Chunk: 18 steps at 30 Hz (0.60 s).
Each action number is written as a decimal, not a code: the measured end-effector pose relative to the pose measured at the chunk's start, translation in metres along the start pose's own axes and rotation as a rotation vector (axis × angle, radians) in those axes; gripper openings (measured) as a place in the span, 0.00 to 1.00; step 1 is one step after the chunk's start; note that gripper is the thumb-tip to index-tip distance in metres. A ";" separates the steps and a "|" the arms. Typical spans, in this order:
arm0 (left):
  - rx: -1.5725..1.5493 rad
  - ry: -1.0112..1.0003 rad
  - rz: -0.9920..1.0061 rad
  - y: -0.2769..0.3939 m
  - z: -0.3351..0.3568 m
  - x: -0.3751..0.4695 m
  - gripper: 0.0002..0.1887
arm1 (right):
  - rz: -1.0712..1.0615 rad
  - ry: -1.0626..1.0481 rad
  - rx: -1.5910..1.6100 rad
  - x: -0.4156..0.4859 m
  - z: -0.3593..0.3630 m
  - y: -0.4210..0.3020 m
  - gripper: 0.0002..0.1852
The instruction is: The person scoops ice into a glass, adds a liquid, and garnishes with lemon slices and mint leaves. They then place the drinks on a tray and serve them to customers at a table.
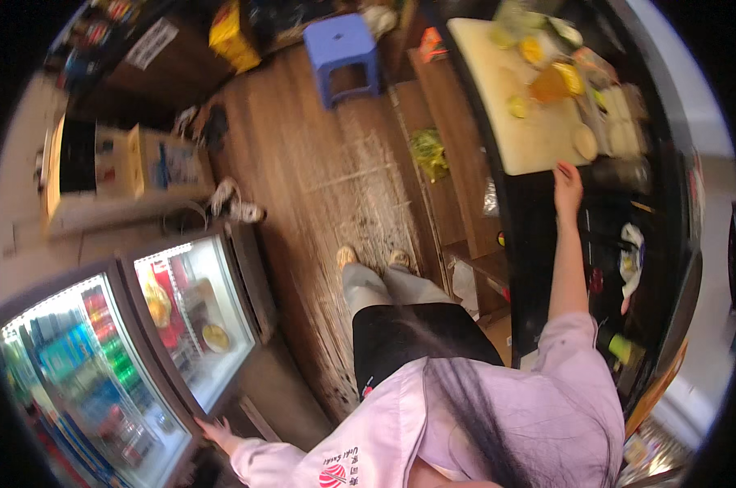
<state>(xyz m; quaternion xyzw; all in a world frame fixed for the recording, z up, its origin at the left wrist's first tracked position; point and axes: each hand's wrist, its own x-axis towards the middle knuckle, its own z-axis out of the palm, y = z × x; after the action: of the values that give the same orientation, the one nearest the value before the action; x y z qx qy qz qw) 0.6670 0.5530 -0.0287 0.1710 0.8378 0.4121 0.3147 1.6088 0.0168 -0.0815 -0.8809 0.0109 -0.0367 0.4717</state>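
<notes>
My right hand (568, 183) is at the near edge of a pale cutting board (496, 131) on the black counter; its fingertips look close to the board's corner, and whether they touch it is unclear. On the board lie a cut yellow-green citrus piece (516, 106), a container of amber liquid (549, 84) tilted to the eye, and a round pale piece (585, 142). At the lower left, my left hand (216, 430) is beside the lower frame of a glass-door fridge (124, 268), fingers spread; contact with the frame cannot be told.
A blue plastic stool (341, 52) stands on the wood floor. Cardboard boxes (166, 165) sit at the left, with shoes (237, 204) near them. Under the counter are open shelves (453, 158) with a yellow-green bag (429, 154). A plastic packet (631, 262) lies on the counter's right side.
</notes>
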 end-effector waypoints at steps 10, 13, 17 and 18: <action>0.213 0.078 0.083 -0.022 0.094 -0.086 0.41 | -0.035 0.025 -0.416 0.058 0.103 -0.069 0.28; 0.422 -0.195 0.062 -0.052 0.173 -0.109 0.39 | 0.075 0.045 -0.467 0.059 0.116 -0.084 0.28; 0.784 -0.698 0.149 -0.094 0.308 -0.138 0.36 | 0.259 0.030 -0.338 0.071 0.118 -0.084 0.24; 0.862 -0.838 0.214 -0.099 0.348 -0.149 0.35 | 0.267 0.002 -0.270 0.075 0.116 -0.083 0.22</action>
<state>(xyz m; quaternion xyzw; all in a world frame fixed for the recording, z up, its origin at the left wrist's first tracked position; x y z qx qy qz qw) 1.0073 0.6148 -0.2111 0.5137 0.7123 -0.0373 0.4768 1.6905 0.1548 -0.0723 -0.9270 0.1329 0.0270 0.3497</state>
